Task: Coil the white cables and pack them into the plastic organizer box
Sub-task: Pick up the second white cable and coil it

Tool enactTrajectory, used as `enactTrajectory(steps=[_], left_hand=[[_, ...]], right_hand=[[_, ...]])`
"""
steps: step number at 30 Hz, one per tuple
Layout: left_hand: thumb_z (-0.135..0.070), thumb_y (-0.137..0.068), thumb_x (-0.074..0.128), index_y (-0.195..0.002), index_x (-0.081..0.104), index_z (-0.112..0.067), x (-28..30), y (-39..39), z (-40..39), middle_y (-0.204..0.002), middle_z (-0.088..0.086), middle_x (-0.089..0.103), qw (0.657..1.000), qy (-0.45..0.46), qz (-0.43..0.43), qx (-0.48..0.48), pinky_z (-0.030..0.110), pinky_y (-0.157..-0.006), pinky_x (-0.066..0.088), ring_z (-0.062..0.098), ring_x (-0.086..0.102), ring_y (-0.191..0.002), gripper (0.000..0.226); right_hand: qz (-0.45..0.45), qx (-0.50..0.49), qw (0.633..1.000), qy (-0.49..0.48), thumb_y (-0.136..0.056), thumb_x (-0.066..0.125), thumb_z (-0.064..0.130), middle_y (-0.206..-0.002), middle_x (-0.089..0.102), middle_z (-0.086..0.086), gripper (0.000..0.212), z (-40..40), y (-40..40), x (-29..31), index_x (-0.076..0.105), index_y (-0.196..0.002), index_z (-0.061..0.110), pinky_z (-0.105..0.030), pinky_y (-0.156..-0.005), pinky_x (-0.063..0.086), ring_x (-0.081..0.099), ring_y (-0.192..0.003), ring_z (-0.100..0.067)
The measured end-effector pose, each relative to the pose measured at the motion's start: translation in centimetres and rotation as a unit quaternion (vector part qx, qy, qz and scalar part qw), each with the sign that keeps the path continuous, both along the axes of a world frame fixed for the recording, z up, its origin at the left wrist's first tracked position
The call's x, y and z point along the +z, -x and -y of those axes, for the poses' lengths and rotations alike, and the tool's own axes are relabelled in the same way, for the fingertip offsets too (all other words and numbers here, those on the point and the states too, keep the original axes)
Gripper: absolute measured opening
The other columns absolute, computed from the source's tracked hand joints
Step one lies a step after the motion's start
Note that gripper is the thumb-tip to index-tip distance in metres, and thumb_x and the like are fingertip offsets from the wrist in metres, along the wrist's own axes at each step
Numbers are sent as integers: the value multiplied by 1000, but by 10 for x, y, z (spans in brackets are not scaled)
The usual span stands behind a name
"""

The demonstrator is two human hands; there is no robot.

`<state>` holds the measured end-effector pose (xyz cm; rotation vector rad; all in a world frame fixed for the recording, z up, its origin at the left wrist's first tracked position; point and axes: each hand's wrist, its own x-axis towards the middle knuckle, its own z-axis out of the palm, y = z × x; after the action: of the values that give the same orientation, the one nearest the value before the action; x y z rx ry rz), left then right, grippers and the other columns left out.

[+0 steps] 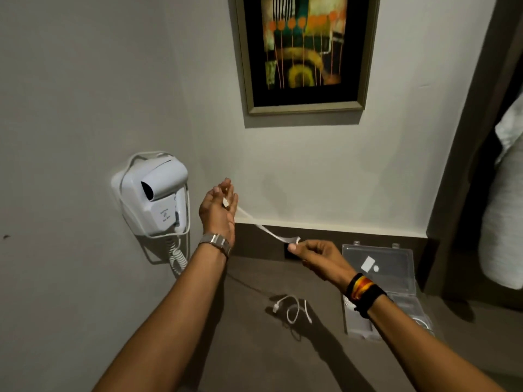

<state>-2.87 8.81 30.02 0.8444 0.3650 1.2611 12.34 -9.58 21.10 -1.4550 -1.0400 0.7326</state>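
Note:
A white cable [264,230] runs taut between my two hands above the brown counter. My left hand [219,209] is raised near the wall, palm up, with the cable's plug end held against its fingers. My right hand [318,257] pinches the other stretch of the cable between thumb and fingers. A second white cable [293,308] lies loosely looped on the counter below my hands. The clear plastic organizer box [396,299] stands open at the right, lid [379,264] leaning back toward the wall, with something white inside, partly hidden by my right wrist.
A white wall-mounted hair dryer [157,193] with a curly cord hangs at the left. A framed picture [305,52] is on the wall above. A dark door frame [464,165] and white cloth [506,216] stand at the right.

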Motion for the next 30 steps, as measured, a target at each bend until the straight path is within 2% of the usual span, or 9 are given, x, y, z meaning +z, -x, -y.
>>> enactTrajectory(steps=[4,7,9,13,17,20,23,26,30], left_hand=[[-26,-103,46,-94,64,-16,-20,5,-11,-130,2,65,864,-317,-345,184,24,-94,44,13,59,-120,22],[-29,-102,43,-98,61,-24,-41,13,-7,-92,-2,75,679,-498,-533,84,31,-72,54,17,69,-82,19],[-38,-103,39,-91,60,-25,-52,14,9,-70,-7,70,640,-518,-567,-11,31,-64,51,13,65,-63,27],[-33,-105,37,-84,62,-13,-59,2,52,-57,-1,51,775,-365,-452,-246,26,-52,40,13,46,-48,39],[-25,-106,37,-88,60,-10,-43,-7,73,-58,-1,37,840,-210,-299,-401,17,-41,25,5,28,-38,33],[-28,-103,44,-90,58,-12,-26,-11,68,-63,-3,42,907,-101,-190,-362,16,-44,32,4,35,-39,25],[-23,-104,41,-86,56,-11,-16,-15,55,-81,6,70,962,-24,-116,-247,22,-55,50,16,70,-65,26],[-21,-106,36,-89,55,-6,-21,-18,46,-111,21,71,974,-46,-144,-170,34,-80,59,31,71,-104,29],[-19,-105,42,-97,60,0,-36,-15,46,-115,14,71,937,-185,-286,-71,40,-93,55,26,68,-110,27]], right_hand=[[72,-7,995,-75,-90,77,29,-85,80,-7,19,14,-10,17,81,-89,11,-23,-79,52,72,-81,-9],[113,-44,984,-129,-92,74,16,-88,81,-1,11,19,-26,40,80,-89,7,-16,-81,54,75,-87,-8],[111,-92,977,-155,-93,74,19,-89,82,2,12,19,-39,55,81,-90,10,-14,-82,53,75,-89,-7],[73,-199,967,-139,-88,78,28,-90,81,0,17,7,-62,56,81,-87,11,-22,-84,54,75,-92,-13],[4,-227,970,-92,-82,84,13,-91,79,-13,16,1,-61,25,78,-86,-1,-36,-92,56,74,-89,-23],[31,-134,990,-41,-86,80,14,-82,78,-6,12,2,-36,-6,81,-90,3,-32,-82,52,67,-75,-11],[176,-7,984,38,-97,67,35,-72,71,10,21,10,-2,-15,81,-106,22,-21,-68,50,62,-66,1],[341,61,937,45,-101,55,43,-70,63,12,29,17,17,6,76,-104,24,-22,-63,49,60,-66,-3],[417,46,908,-10,-99,55,46,-71,69,3,34,19,15,55,74,-93,19,-34,-60,49,61,-62,-11]])
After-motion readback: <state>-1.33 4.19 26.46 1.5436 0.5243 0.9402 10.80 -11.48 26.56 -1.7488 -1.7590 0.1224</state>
